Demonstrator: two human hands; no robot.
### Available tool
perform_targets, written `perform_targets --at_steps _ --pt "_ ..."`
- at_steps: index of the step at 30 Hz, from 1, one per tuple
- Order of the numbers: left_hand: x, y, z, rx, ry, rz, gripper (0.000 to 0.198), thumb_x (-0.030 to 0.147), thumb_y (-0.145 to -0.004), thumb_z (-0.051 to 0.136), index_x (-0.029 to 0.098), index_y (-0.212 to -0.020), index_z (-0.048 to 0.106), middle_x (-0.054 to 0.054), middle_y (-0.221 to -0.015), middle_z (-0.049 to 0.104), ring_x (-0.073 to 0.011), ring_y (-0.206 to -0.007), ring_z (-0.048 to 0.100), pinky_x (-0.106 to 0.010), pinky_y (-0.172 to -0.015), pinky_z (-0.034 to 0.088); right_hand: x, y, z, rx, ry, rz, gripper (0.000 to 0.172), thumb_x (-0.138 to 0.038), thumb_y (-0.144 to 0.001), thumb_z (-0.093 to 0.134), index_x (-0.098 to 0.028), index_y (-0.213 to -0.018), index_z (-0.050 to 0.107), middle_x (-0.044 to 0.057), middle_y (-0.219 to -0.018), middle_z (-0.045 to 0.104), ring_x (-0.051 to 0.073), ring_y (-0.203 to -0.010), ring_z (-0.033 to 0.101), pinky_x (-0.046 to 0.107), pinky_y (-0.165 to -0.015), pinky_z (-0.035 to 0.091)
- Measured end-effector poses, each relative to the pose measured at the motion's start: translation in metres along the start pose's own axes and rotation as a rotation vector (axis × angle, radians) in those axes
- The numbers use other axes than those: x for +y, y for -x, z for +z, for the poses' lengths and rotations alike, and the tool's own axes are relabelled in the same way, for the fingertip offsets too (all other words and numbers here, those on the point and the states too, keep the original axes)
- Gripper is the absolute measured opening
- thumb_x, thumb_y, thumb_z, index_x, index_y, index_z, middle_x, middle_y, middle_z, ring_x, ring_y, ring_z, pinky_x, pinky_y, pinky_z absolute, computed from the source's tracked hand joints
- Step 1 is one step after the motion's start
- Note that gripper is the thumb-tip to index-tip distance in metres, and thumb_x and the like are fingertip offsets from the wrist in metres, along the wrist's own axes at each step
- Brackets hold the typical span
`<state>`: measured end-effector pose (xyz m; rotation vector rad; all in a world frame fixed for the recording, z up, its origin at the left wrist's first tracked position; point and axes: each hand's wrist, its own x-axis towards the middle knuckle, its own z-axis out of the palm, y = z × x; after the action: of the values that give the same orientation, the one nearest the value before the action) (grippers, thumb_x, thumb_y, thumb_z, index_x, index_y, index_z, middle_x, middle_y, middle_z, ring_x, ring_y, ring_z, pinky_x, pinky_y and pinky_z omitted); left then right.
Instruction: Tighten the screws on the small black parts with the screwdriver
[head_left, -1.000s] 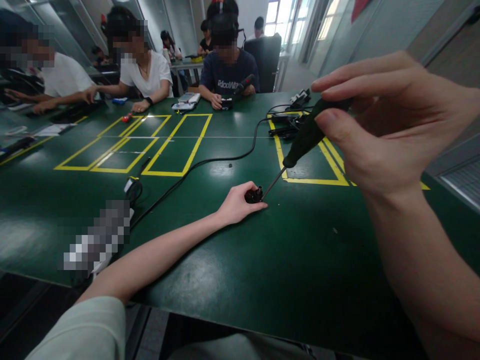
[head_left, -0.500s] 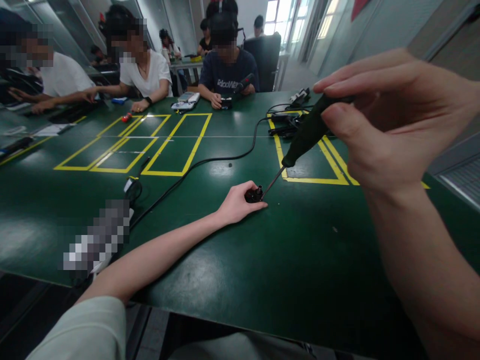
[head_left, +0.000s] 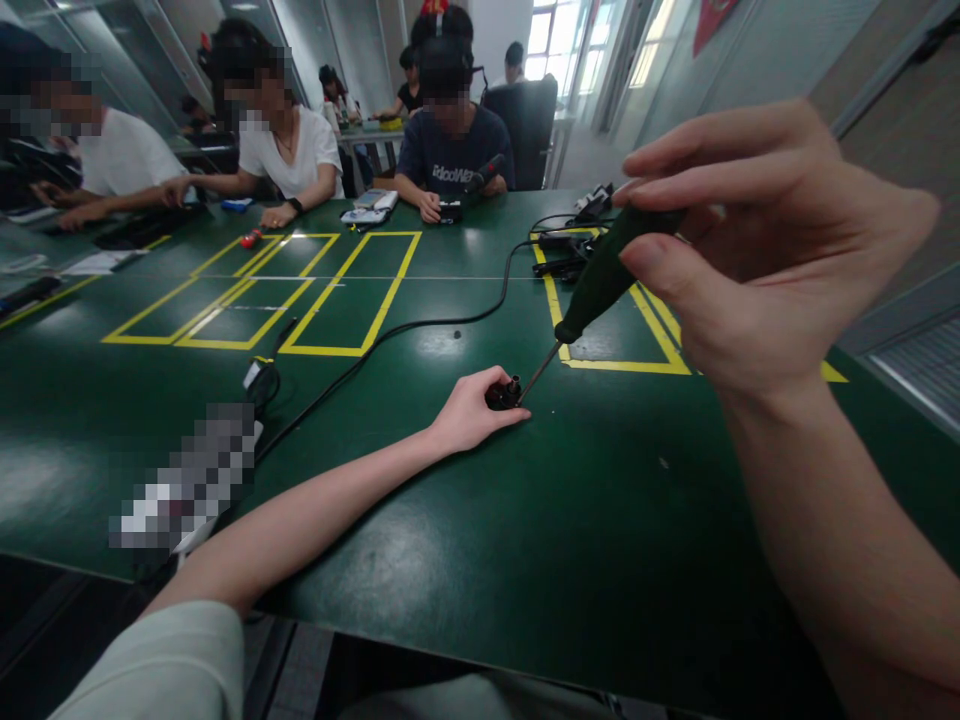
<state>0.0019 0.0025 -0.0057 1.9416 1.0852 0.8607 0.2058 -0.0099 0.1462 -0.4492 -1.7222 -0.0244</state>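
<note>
My left hand [head_left: 469, 412] rests on the green table [head_left: 525, 540] and pinches a small black part [head_left: 501, 394] against it. My right hand [head_left: 757, 260] is raised close to the camera, fingers closed round the dark green handle of a screwdriver [head_left: 600, 280]. The thin metal shaft slopes down to the left and its tip touches the top of the black part.
A black cable [head_left: 420, 325] snakes across the table toward black devices [head_left: 570, 250] inside a yellow taped box [head_left: 622, 335]. More yellow taped rectangles [head_left: 300, 290] lie to the left. A pixelated object [head_left: 187, 480] lies near the front edge. Several people [head_left: 454, 140] work along the far side.
The view has shifted slightly. My hands, the screwdriver and the black part keep the same arrangement.
</note>
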Motion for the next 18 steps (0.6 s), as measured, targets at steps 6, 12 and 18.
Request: perform_targets --at_steps 6,12,18 --pt "-0.0012 -0.0012 0.0001 -0.005 0.001 -0.002 0.033 0.035 -0.075 0.087 0.018 -0.083 0.060 0.000 -0.084 0.066 -0.0181 -0.081 0.061 -0.031 -0.076 0.048 0.0013 0.0015 0.0019 0.033 0.014 0.020 0.027 -0.022 -0.090 0.071 -0.031 -0.115 0.078 -0.002 -0.107 0.076 0.013 -0.100 0.071 0.026 -0.081 0.067" --pt "-0.0023 -0.0008 0.0004 -0.005 0.011 0.000 0.033 0.035 -0.075 0.087 0.018 -0.083 0.060 0.001 -0.084 0.066 -0.0179 -0.081 0.061 -0.030 -0.076 0.048 -0.0018 0.0020 0.0024 0.002 -0.032 0.052 0.027 -0.024 -0.089 0.072 -0.034 -0.114 0.078 -0.003 -0.110 0.077 0.014 -0.103 0.073 0.028 -0.084 0.067" --pt "-0.0008 -0.0003 -0.0002 -0.003 0.008 -0.002 0.033 0.035 -0.075 0.087 0.018 -0.083 0.060 0.001 -0.084 0.066 -0.0176 -0.080 0.060 -0.030 -0.075 0.047 0.0008 -0.0010 0.0027 -0.021 -0.045 0.039 0.027 -0.019 -0.086 0.076 -0.031 -0.110 0.077 -0.006 -0.109 0.076 0.010 -0.103 0.071 0.023 -0.084 0.064"
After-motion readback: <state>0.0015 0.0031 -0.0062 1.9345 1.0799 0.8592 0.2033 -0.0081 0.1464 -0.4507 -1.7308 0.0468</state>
